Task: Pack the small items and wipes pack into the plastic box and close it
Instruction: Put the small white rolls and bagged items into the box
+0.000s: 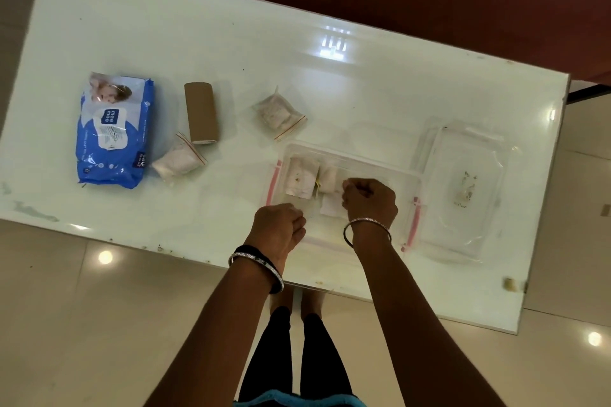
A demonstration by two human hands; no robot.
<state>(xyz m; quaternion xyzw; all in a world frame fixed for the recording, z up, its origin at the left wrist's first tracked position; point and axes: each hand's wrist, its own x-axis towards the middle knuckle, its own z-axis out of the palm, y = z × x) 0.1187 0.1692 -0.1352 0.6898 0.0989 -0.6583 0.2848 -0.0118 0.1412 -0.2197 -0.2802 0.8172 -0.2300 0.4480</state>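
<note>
Head view shows our white glass table (264, 43), then the clear plastic box (350, 155) with small packets inside. Blue wipes pack (112, 132) waits far left. Our right hand (370, 200) and left hand (277, 228) curl; pinching, we cannot tell. We should lay packets flat.

both forearms outstretched, left hand (279, 225) and right hand (369, 201) loosely fisted, bangled wrists

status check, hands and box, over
Right hand curled over open plastic box, left hand at its near edge. Wipes pack, cardboard roll still out. Lid off.
</note>
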